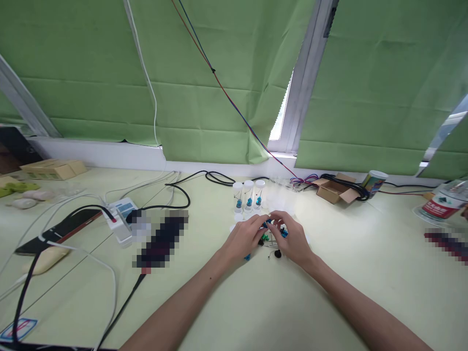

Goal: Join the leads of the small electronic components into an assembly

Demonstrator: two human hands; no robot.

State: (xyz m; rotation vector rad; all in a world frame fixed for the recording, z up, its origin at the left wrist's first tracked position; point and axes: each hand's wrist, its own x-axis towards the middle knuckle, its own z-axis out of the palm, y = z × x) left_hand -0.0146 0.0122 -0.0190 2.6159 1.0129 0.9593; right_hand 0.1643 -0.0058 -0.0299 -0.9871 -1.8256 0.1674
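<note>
The pale counter (365, 263) runs under both hands (244, 238). Just beyond the hands stand three white-capped vials (249, 196); small blue and black parts (278, 254) lie below the hands. A white power strip (119, 223) lies left of them, an open cardboard box (330, 190) beyond and right.

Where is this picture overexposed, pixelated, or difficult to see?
Head view: the window gap beside the green blind is blown out; head view: mosaic blocks cover a black object at left and a reddish object at right; head view: the blue part between left hand and right hand is too small to make out.
</note>
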